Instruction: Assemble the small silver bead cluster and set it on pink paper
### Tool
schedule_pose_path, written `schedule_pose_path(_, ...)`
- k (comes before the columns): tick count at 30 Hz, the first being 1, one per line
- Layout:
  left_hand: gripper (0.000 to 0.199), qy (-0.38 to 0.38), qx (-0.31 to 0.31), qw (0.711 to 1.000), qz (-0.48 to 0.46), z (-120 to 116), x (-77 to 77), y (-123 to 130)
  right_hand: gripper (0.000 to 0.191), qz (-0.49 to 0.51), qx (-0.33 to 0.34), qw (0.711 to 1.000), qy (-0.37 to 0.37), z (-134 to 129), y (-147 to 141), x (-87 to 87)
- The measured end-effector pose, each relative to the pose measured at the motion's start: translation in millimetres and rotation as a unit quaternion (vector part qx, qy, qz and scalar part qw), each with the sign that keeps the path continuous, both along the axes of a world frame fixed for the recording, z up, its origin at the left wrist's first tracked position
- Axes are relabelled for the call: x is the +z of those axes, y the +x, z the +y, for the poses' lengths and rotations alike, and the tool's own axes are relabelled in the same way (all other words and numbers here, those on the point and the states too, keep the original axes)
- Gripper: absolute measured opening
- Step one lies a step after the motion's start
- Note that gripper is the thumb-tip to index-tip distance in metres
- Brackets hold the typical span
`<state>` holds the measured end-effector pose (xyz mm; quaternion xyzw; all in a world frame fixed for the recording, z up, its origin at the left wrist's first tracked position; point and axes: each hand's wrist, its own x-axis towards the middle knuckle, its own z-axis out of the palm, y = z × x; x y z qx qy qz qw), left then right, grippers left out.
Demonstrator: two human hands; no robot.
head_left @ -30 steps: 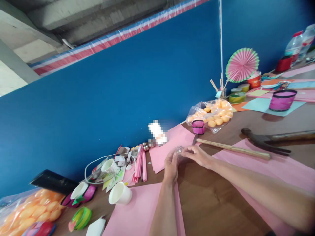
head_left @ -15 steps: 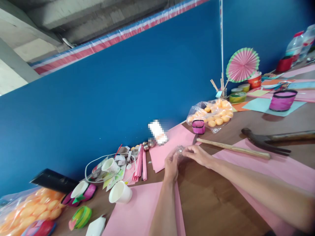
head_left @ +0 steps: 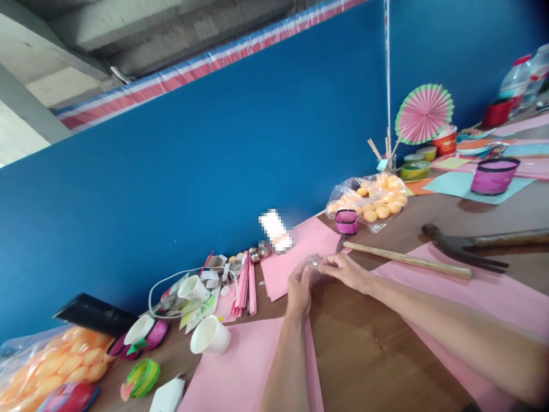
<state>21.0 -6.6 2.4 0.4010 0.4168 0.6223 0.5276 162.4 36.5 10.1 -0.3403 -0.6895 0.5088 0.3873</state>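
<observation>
Between my two hands is a small, shiny, silvery crumpled piece (head_left: 314,262); its exact kind is too small to make out. My left hand (head_left: 299,286) grips it from the left, thumb and fingers closed. From the right, my right hand (head_left: 343,271) pinches its other side with the fingertips. Both hands are just above the brown table (head_left: 369,337), by the near edge of a pink paper sheet (head_left: 295,246). Beyond my right hand lies a hammer with a light wooden handle (head_left: 407,260), and a small magenta container (head_left: 346,222) stands behind its head.
A larger claw hammer (head_left: 467,246) lies at right. Bags of orange balls (head_left: 381,200) sit at the back and front left. A white cup (head_left: 210,335) rests tilted on pink paper (head_left: 240,372). Folded pink strips (head_left: 243,289) and silvery balls (head_left: 254,254) lie by the blue wall (head_left: 193,171).
Hardly anything differs. Both hands stay at the same place with the silvery piece between them, and the view has shifted very slightly.
</observation>
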Motion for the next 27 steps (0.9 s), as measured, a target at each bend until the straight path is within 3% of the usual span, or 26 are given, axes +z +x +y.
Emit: schedule_pose_path(27,0.039,0.012,0.021,0.999,0.034,-0.2,2.7,2.9,0.027,-0.009,-0.034,0.999,-0.039,-2.7,-2.5,0.9)
